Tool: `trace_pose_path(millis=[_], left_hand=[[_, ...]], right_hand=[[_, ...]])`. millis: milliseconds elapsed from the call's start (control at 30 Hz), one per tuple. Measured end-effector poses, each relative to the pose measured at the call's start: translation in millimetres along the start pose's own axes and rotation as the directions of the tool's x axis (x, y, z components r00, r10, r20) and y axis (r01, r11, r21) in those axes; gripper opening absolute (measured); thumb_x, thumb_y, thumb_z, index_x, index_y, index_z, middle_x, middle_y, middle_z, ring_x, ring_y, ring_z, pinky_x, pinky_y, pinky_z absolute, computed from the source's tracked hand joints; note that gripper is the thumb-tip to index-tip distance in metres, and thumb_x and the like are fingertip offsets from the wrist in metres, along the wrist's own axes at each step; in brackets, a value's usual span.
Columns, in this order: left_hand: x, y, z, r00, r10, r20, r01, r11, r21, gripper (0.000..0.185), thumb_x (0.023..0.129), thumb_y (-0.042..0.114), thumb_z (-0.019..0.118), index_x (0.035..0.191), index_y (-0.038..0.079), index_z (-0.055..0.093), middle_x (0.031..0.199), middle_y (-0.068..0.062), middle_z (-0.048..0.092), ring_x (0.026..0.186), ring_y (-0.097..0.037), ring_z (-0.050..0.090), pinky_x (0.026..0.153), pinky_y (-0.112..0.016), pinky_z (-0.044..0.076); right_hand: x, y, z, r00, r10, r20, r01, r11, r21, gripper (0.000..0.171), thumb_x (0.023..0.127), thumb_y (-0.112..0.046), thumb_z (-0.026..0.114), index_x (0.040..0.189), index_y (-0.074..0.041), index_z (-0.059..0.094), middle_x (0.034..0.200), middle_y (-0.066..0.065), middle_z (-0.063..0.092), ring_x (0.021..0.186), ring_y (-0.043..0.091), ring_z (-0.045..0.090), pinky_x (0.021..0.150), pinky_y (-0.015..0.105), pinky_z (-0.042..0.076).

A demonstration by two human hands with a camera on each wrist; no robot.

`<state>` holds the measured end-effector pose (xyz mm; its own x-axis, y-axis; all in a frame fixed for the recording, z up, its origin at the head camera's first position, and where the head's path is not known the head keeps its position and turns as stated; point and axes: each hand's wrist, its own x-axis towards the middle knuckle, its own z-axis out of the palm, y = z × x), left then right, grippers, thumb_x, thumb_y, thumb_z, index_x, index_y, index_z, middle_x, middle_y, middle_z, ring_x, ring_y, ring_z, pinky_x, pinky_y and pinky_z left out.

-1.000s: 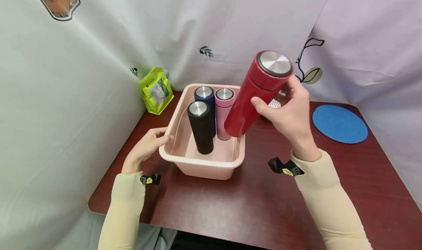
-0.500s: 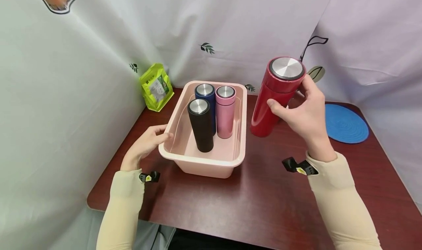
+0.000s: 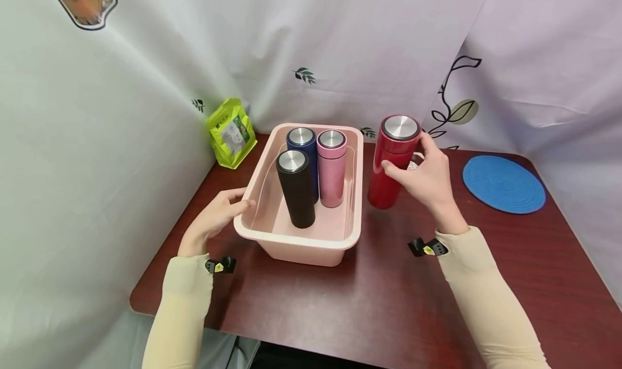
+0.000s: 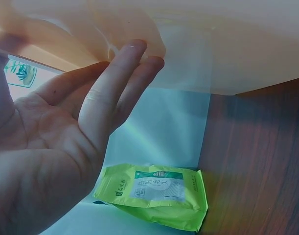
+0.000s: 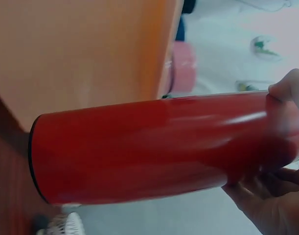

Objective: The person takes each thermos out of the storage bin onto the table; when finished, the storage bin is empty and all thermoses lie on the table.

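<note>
My right hand [image 3: 427, 177] grips a red thermos bottle [image 3: 387, 177] near its top, thumb on the near side. It stands nearly upright just right of a pink plastic basin [image 3: 296, 241], its base close to the tabletop. In the right wrist view the red bottle [image 5: 149, 149] fills the middle, beside the basin's outer wall. My left hand [image 3: 214, 215] holds the basin's left rim, thumb over the edge and fingers against the outside wall. Inside the basin stand a black bottle [image 3: 297, 193], a dark blue bottle [image 3: 312, 163] partly hidden behind it, and a pink bottle [image 3: 332, 177].
A bright green packet [image 3: 231, 135] leans at the back left, by the curtain. On the right of the dark red table [image 3: 389, 299] lies a round blue mat [image 3: 503, 184]. Behind my right hand, a small white patterned thing [image 3: 413, 165] is mostly hidden.
My right hand has carried the red bottle rightward from over the basin's right edge, then lowered it beside the basin and straightened it. The left hand keeps its hold on the rim.
</note>
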<state>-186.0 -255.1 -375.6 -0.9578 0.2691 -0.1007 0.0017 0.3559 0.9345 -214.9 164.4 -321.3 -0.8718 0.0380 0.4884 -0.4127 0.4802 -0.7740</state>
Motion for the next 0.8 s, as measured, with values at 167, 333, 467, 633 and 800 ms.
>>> trace_pose_path(millis=[167,333,467,633,800], left_hand=[[-0.7,-2.2,1.3,1.0,0.01,-0.002,-0.01,1.0,-0.005,0.054,0.094,0.015,0.058,0.141,-0.008,0.045,0.133,-0.036,0.051,0.094,-0.015,0.066,0.079,-0.024,0.054],[-0.4,-3.3,3.8,1.0,0.004,-0.001,-0.004,1.0,-0.009,0.054,0.093,0.016,0.057,0.141,-0.007,0.046,0.131,-0.036,0.052,0.099,-0.029,0.067,0.079,-0.026,0.055],[-0.4,-3.3,4.7,1.0,0.005,-0.004,-0.005,1.0,-0.012,0.055,0.093,0.017,0.057,0.141,-0.007,0.046,0.131,-0.035,0.053,0.1,-0.03,0.067,0.078,-0.026,0.055],[-2.0,-4.0,4.0,1.0,0.008,-0.009,-0.008,1.0,-0.01,0.055,0.093,0.016,0.057,0.141,-0.008,0.045,0.131,-0.035,0.053,0.095,-0.022,0.067,0.078,-0.026,0.055],[-2.7,-2.7,3.1,1.0,0.016,-0.008,-0.016,1.0,-0.016,0.055,0.093,0.015,0.057,0.141,-0.008,0.045,0.133,-0.035,0.051,0.1,-0.025,0.066,0.079,-0.027,0.055]], right_hand=[[5.6,18.8,10.4,0.997,0.069,0.015,-0.07,0.998,0.011,0.064,0.079,-0.023,0.079,0.134,-0.008,0.051,0.124,0.01,0.06,0.113,0.022,0.056,0.097,0.049,0.05],[8.5,33.9,16.1,0.996,0.089,0.0,-0.089,0.996,-0.004,0.066,0.078,-0.023,0.079,0.135,-0.004,0.049,0.126,0.014,0.059,0.115,0.027,0.054,0.098,0.052,0.048],[12.1,45.1,17.6,0.996,0.092,-0.014,-0.092,0.996,-0.015,0.066,0.078,-0.021,0.079,0.134,-0.003,0.049,0.126,0.016,0.059,0.116,0.028,0.054,0.098,0.053,0.047],[14.9,57.6,18.6,0.991,0.136,-0.015,-0.137,0.99,-0.036,0.067,0.079,-0.023,0.078,0.135,-0.003,0.047,0.126,0.017,0.058,0.116,0.03,0.054,0.098,0.052,0.048],[16.1,70.2,20.3,0.983,0.181,-0.029,-0.182,0.981,-0.065,0.067,0.08,-0.027,0.076,0.135,-0.003,0.047,0.124,0.017,0.061,0.111,0.03,0.059,0.094,0.049,0.05]])
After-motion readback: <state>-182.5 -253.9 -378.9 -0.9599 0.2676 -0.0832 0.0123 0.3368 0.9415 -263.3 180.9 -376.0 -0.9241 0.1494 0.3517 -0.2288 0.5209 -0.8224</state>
